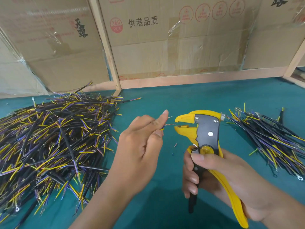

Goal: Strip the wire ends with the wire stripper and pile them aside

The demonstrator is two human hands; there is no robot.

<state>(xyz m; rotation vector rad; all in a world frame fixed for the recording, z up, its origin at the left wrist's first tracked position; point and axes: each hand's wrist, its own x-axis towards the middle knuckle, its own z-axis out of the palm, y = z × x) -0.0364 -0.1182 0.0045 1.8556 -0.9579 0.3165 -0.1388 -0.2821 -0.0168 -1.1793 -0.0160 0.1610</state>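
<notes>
Nearest the camera: right hand wrapped around the handles of a yellow-and-grey wire stripper, thumb laid across the pivot, fingers curled on the black lower handle. Stripper jaws apart, pointing left over the middle of the green counter. Just left of the jaws, left hand pinching a short wire between thumb and fingers, index finger raised; bare twisted copper end reaching toward the jaws, close to them, contact not clear. Near the counter's left edge, a large heap of black, yellow and purple wires; toward the right edge, a smaller bundle of the same kind, some with ring terminals. Tiny insulation scraps on the counter between the hands. Open green surface behind the stripper up to the back edge. Behind that, cardboard boxes in a wooden frame, printed "供港品质", "360 PCS" in a red circle, and "天露" at left.
</notes>
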